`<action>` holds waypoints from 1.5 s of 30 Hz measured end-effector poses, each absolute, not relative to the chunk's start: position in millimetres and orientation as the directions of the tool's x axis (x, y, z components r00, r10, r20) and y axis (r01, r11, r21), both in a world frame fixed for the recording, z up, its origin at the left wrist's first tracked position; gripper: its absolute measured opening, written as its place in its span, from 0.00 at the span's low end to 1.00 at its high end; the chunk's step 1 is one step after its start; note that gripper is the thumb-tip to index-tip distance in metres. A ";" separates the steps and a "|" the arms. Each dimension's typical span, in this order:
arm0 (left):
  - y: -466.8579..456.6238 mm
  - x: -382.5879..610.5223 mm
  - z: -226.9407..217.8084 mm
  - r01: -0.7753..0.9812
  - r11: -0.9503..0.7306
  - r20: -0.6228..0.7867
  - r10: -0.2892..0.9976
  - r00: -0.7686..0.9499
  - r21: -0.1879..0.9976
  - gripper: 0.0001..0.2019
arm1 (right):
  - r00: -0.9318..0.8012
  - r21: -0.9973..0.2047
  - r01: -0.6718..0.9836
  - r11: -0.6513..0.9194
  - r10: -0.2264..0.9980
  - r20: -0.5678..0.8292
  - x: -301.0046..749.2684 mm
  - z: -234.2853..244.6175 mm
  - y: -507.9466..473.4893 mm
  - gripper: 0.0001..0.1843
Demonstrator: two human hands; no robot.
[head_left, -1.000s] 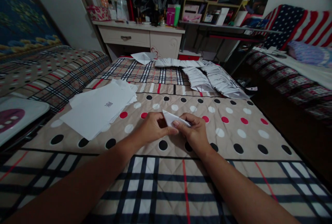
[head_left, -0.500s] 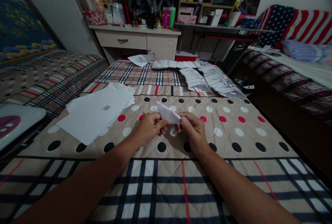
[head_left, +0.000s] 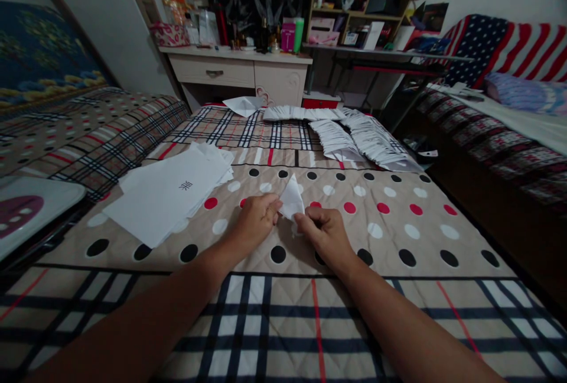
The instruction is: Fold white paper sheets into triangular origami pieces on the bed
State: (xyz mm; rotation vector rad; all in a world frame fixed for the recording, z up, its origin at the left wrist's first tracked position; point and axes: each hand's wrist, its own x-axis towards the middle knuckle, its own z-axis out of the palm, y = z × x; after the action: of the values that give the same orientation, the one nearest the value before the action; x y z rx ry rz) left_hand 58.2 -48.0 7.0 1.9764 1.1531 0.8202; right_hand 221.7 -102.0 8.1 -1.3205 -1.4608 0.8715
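A small folded piece of white paper (head_left: 292, 198) stands point-up just above the dotted quilt (head_left: 398, 235), held between both hands. My left hand (head_left: 257, 219) pinches its left edge with closed fingers. My right hand (head_left: 322, 234) grips its lower right part, fingers curled. A loose stack of white sheets (head_left: 170, 189) with a small printed mark lies to the left of my left hand. Rows of folded white paper pieces (head_left: 354, 138) lie fanned out farther back on the bed.
A white dresser (head_left: 239, 72) crowded with bottles and boxes stands beyond the bed. A shelf and a dark desk (head_left: 381, 55) are at the back right. Another bed with a striped flag blanket (head_left: 509, 46) sits right. A white pad (head_left: 31, 208) lies at left.
The folded paper has turned from lying sideways to standing point-up. Both hands have shifted their grip and come down closer to the quilt.
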 end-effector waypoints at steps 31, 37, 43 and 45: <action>-57.4 69.7 11.2 0.122 -0.050 -0.016 0.870 0.492 0.991 0.17 | 0.237 -0.988 0.058 0.147 0.959 0.156 223.0 3.0 -100.0 0.22; -57.1 70.2 12.3 0.014 0.001 -0.007 0.903 0.429 1.000 0.14 | 0.243 -0.986 0.071 0.151 0.956 0.164 222.3 5.5 -97.4 0.20; -55.5 70.1 12.2 -0.051 -0.028 0.046 0.918 0.393 0.998 0.14 | 0.217 -0.988 -0.029 0.154 0.965 0.144 222.2 6.5 -94.9 0.17; -54.5 69.5 12.2 -0.070 -0.067 0.088 0.932 0.352 0.995 0.14 | 0.201 -0.990 -0.008 0.141 0.970 0.136 222.6 5.8 -94.9 0.17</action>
State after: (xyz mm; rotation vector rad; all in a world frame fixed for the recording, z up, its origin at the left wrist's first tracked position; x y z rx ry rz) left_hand 69.5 -54.5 12.2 1.3745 0.8593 1.0184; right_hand 222.6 -94.9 5.8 -1.1793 -1.1072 0.9711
